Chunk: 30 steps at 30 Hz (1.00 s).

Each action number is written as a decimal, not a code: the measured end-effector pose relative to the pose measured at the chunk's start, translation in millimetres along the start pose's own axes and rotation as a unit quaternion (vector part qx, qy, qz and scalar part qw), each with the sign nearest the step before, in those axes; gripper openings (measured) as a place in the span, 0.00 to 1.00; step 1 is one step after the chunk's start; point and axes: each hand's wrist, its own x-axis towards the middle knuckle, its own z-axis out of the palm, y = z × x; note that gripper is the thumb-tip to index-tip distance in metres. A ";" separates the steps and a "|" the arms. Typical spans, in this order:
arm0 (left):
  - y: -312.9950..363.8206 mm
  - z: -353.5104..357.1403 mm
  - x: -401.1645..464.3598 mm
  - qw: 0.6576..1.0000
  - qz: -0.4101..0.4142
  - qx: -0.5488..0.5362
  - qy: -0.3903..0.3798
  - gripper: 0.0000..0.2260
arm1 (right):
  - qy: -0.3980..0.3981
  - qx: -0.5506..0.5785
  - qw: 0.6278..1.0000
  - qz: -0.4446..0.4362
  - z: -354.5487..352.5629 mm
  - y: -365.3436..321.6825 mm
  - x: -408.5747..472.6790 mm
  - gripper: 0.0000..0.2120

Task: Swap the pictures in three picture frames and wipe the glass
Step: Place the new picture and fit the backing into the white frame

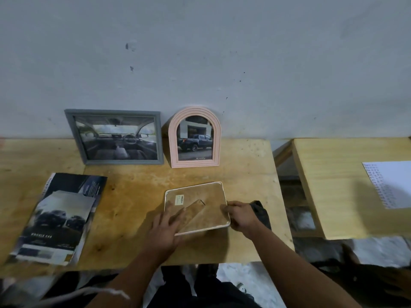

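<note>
A white-rimmed picture frame (209,192) lies face down on the wooden table (133,196), its brown back with a stand and a sticker showing. My left hand (164,227) rests flat on its near left part, fingers straight. My right hand (240,215) pinches the frame's right edge. A dark cloth (261,211) lies just behind my right hand. A grey frame (115,136) with a car-interior picture and a pink arched frame (194,137) with a pickup picture lean upright against the wall.
A car brochure (60,216) with loose pictures on it lies at the table's left. A second wooden table (344,187) stands to the right across a gap, with a printed sheet (391,183) on it. The wall runs right behind the frames.
</note>
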 end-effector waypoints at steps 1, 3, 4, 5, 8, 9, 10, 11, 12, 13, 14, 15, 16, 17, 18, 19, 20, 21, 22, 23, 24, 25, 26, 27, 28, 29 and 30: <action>4.6 -9.1 1.0 1.000 -0.002 -0.005 0.024 0.34 | -0.030 0.025 0.999 -0.004 -4.8 -10.5 -4.5 0.14; 11.8 -27.8 5.2 0.995 0.006 0.005 0.095 0.27 | -0.076 0.074 0.994 -0.027 -17.3 -29.3 -8.2 0.16; 15.7 -37.1 8.3 0.990 0.018 0.012 0.137 0.24 | -0.082 0.088 0.992 -0.042 -24.7 -37.7 -9.8 0.17; 20.2 -44.0 13.0 0.984 0.021 0.008 0.175 0.20 | -0.078 0.090 0.991 -0.063 -33.6 -43.2 -8.9 0.17; 47.4 -68.0 20.7 0.960 -0.066 -0.204 0.180 0.12 | 0.075 -0.095 0.986 -0.117 -66.2 -35.5 4.9 0.14; 51.4 -67.7 24.3 0.936 -0.115 -0.297 0.152 0.12 | 0.135 -0.206 0.963 -0.113 -78.8 -25.3 11.8 0.17; 51.8 -64.7 27.6 0.908 -0.155 -0.371 0.121 0.13 | 0.166 -0.290 0.938 -0.091 -88.6 -13.4 14.3 0.23; 50.0 -60.7 29.6 0.881 -0.187 -0.424 0.097 0.14 | 0.173 -0.335 0.924 -0.059 -95.3 -0.8 16.1 0.30; 46.4 -52.6 31.8 0.853 -0.212 -0.469 0.078 0.14 | 0.173 -0.367 0.914 -0.026 -99.9 12.0 17.0 0.37; 40.7 -41.8 33.1 0.828 -0.244 -0.502 0.055 0.15 | 0.172 -0.389 0.905 -0.007 -102.5 23.9 17.6 0.40; 39.1 -34.6 31.8 0.806 -0.265 -0.529 0.034 0.15 | 0.173 -0.401 0.900 -0.007 -102.6 34.2 17.9 0.40; 36.7 -25.9 29.8 0.793 -0.279 -0.541 0.017 0.15 | 0.177 -0.397 0.900 -0.020 -101.7 43.0 19.2 0.38; 37.2 -20.1 27.0 0.789 -0.282 -0.546 0.005 0.16 | 0.176 -0.375 0.909 -0.034 -99.2 47.6 17.5 0.36; 38.3 -15.1 24.0 0.792 -0.285 -0.541 -0.003 0.17 | 0.176 -0.344 0.921 -0.041 -96.0 49.5 15.1 0.34; 40.7 -12.1 21.4 0.793 -0.287 -0.537 -0.005 0.18 | 0.178 -0.307 0.934 -0.041 -95.3 50.7 14.9 0.32; 41.8 -9.2 19.4 0.794 -0.291 -0.534 -0.005 0.19 | 0.176 -0.259 0.949 -0.033 -95.3 50.3 14.5 0.29; 43.2 -7.6 18.2 0.790 -0.300 -0.535 -0.007 0.18 | 0.161 -0.188 0.968 -0.024 -96.5 48.6 12.6 0.25; 44.3 -6.3 17.6 0.786 -0.307 -0.536 -0.014 0.16 | 0.134 -0.101 0.986 -0.012 -98.1 46.8 10.5 0.21; 44.9 -5.0 18.1 0.791 -0.311 -0.527 -0.019 0.16 | 0.094 -0.008 0.996 0.003 -99.1 43.9 5.9 0.18; 45.2 -3.6 18.6 0.803 -0.312 -0.507 -0.023 0.16 | 0.053 0.076 0.996 0.018 -100.8 39.6 -0.7 0.16; 46.6 -3.4 18.8 0.817 -0.311 -0.486 -0.021 0.16 | 0.016 0.153 0.988 0.033 -102.7 35.1 -6.5 0.14; 48.5 -4.6 18.0 0.827 -0.307 -0.470 -0.014 0.15 | -0.015 0.212 0.976 0.046 -105.1 31.5 -11.2 0.13; 49.7 -4.3 18.1 0.836 -0.302 -0.458 -0.007 0.14 | -0.045 0.251 0.965 0.060 -107.7 27.6 -16.0 0.13; 50.0 -3.3 17.6 0.844 -0.295 -0.448 -0.003 0.13 | -0.068 0.268 0.958 0.070 -110.4 25.3 -18.7 0.13; 49.7 -0.9 17.4 0.849 -0.288 -0.442 -0.003 0.12 | -0.091 0.279 0.953 0.078 -111.9 23.3 -21.5 0.13; 50.1 0.8 15.9 0.852 -0.281 -0.441 -0.003 0.11 | -0.107 0.289 0.948 0.083 -113.5 23.9 -20.9 0.12; 49.9 2.6 14.6 0.855 -0.275 -0.440 -0.002 0.11 | -0.123 0.303 0.941 0.087 -113.8 24.3 -20.5 0.12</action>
